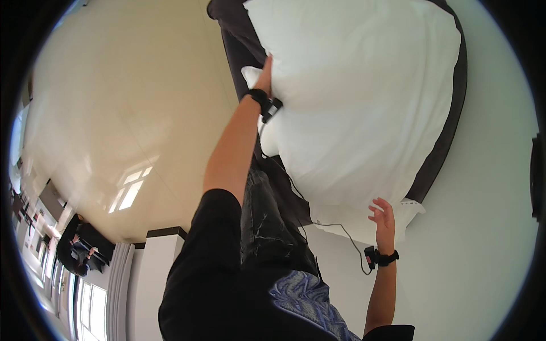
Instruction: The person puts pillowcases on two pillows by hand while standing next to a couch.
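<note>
A large, puffy white piece of bedding [358, 93], a pillow or a folded duvet, lies over a dark padded piece of furniture [439, 157]. My left hand [265, 76] rests against its left edge, seen edge-on. Its palm and most fingers are hidden, so a grip cannot be made out. Below that wrist, another white cloth corner [268, 141] sticks out. Over the near end of the bedding hovers my right hand [384, 216], its fingers curved and apart with nothing in them. Beside it, a white flap with a dotted edge [413, 207] hangs past the dark side.
Both wrists wear black straps with small devices; a thin black cable [341, 226] runs near my body. A pale wall [482, 183] borders the right side. Shiny beige floor [128, 106] spreads left. Farther off, a person [76, 251] is near a white pillar [158, 264] and curtain [117, 290].
</note>
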The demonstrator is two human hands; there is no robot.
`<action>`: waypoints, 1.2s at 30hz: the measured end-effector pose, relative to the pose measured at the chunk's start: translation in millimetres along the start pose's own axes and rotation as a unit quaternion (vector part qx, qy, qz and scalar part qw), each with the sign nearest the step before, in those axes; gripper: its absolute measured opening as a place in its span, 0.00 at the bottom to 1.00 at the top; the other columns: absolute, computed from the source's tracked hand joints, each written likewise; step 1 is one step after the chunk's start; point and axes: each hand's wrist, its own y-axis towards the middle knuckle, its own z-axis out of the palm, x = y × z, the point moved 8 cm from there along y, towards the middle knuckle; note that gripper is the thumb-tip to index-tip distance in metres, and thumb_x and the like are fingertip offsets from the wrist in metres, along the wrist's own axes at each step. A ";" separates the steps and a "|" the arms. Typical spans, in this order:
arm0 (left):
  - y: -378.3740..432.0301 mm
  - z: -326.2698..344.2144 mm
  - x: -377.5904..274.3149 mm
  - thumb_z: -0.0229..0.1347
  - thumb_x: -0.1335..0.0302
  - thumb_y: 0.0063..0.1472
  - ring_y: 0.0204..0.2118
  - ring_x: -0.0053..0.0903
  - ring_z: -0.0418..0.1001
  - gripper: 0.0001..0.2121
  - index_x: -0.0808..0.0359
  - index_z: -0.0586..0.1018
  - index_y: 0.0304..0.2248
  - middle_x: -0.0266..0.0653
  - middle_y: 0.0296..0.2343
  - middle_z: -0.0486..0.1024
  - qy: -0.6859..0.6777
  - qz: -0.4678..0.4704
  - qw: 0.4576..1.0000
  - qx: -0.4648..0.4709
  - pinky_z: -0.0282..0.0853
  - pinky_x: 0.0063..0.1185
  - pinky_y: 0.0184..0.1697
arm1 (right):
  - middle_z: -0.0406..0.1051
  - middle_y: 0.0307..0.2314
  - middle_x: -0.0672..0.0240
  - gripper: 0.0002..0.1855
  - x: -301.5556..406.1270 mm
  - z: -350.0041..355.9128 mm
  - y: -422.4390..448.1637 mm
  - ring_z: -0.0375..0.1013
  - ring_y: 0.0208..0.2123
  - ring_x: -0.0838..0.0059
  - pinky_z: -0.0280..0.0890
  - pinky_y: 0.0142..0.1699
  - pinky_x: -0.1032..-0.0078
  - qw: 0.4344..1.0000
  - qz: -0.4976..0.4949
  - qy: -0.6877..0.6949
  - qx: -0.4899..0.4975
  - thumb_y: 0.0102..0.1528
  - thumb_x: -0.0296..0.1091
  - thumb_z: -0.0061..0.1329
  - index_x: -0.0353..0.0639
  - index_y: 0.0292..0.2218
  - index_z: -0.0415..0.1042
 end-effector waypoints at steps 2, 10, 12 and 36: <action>18.7 -8.8 24.6 0.39 0.47 0.59 0.48 0.31 0.65 0.32 0.65 0.63 0.52 0.40 0.47 0.67 0.095 0.065 0.992 0.049 0.56 0.24 0.53 | 0.63 0.45 0.63 0.20 -9.9 1.2 -1.7 0.66 0.45 0.70 0.63 0.44 0.75 1.000 0.007 0.017 0.005 0.57 0.35 0.38 0.40 0.50 0.58; -156.4 212.4 60.7 0.53 0.65 0.56 0.40 0.28 0.71 0.22 0.68 0.66 0.48 0.42 0.41 0.72 0.339 0.292 0.867 0.218 0.65 0.25 0.45 | 0.58 0.48 0.61 0.26 8.6 -46.3 -25.6 0.62 0.47 0.68 0.62 0.46 0.74 0.980 -0.133 0.058 -0.135 0.58 0.32 0.39 0.41 0.55 0.49; -183.7 241.6 109.4 0.54 0.68 0.53 0.38 0.36 0.72 0.19 0.67 0.70 0.44 0.48 0.38 0.73 0.391 0.290 0.823 0.291 0.66 0.28 0.42 | 0.54 0.51 0.58 0.30 29.4 -59.9 -43.9 0.58 0.51 0.63 0.59 0.50 0.70 0.949 -0.219 0.000 -0.225 0.57 0.35 0.40 0.41 0.57 0.45; -101.9 122.5 185.2 0.55 0.68 0.50 0.28 0.30 0.72 0.09 0.65 0.75 0.26 0.40 0.21 0.73 0.644 0.265 0.685 0.216 0.67 0.26 0.34 | 0.66 0.38 0.62 0.15 -27.2 -116.4 -76.9 0.65 0.41 0.68 0.56 0.49 0.77 0.882 -0.133 -0.024 -0.452 0.49 0.22 0.45 0.32 0.41 0.65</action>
